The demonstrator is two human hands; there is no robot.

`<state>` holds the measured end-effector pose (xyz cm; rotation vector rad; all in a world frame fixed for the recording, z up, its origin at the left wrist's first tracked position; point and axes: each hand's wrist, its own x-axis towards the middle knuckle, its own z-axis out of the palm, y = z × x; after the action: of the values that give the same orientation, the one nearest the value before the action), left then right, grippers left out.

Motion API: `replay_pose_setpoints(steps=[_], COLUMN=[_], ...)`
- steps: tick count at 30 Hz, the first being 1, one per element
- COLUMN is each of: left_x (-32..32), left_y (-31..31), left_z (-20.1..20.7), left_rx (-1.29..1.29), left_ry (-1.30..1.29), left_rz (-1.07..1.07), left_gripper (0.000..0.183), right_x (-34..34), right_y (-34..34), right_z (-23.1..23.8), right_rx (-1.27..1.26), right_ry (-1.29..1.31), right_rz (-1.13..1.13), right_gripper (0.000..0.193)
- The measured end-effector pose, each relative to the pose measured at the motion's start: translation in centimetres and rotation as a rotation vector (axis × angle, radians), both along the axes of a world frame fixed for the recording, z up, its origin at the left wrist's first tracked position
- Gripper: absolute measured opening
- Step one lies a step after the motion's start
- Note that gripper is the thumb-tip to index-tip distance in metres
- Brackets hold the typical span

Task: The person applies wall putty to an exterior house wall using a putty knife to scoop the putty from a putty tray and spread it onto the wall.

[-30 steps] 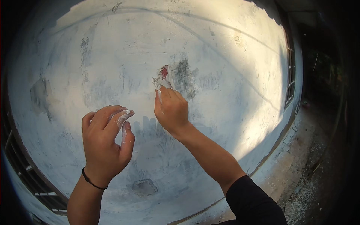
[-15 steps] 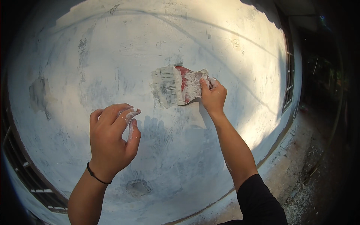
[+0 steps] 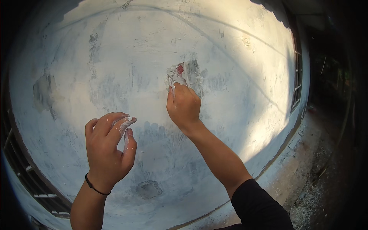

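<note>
My right hand (image 3: pixel 185 105) grips a red putty spreader (image 3: pixel 180 69) caked with white putty, its blade against the whitish wall (image 3: pixel 142 50). Most of the spreader is hidden behind my fingers. Just to its right lies a rough grey patch (image 3: pixel 195 76) with drag marks. My left hand (image 3: pixel 108 145) is raised in front of the wall, lower and further left, with nothing in it. Its fingers are bent and stand apart from the thumb. White putty coats the index finger and thumb, and a black band circles the wrist.
Other grey patches mark the wall at the left (image 3: pixel 44 94) and low down (image 3: pixel 148 189). Barred windows stand at the left (image 3: pixel 28 176) and right (image 3: pixel 298 76) edges. Along the wall's foot runs a strip of littered ground (image 3: pixel 299 184).
My right hand has swung left and turned over, so the blade that was left of it now sits above it. The grey patch right of the blade has come into view.
</note>
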<state>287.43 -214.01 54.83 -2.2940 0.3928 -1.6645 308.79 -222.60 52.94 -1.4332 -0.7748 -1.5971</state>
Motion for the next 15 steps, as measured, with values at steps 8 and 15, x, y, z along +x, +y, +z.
replay_pose_setpoints(steps=[8, 15], left_x=[0.7, 2.2], left_y=[-0.3, -2.2], left_z=[-0.2, 0.0], left_rx=[-0.01, -0.016], left_ry=[0.023, 0.021], left_rz=[-0.037, -0.074], left_gripper=[0.024, 0.023], right_x=[-3.4, 4.5], right_y=[0.9, -6.6], right_z=[-0.4, 0.4], right_rx=[0.054, 0.206], right_ry=[-0.072, 0.333], right_rz=[0.144, 0.381], right_gripper=[0.009, 0.023])
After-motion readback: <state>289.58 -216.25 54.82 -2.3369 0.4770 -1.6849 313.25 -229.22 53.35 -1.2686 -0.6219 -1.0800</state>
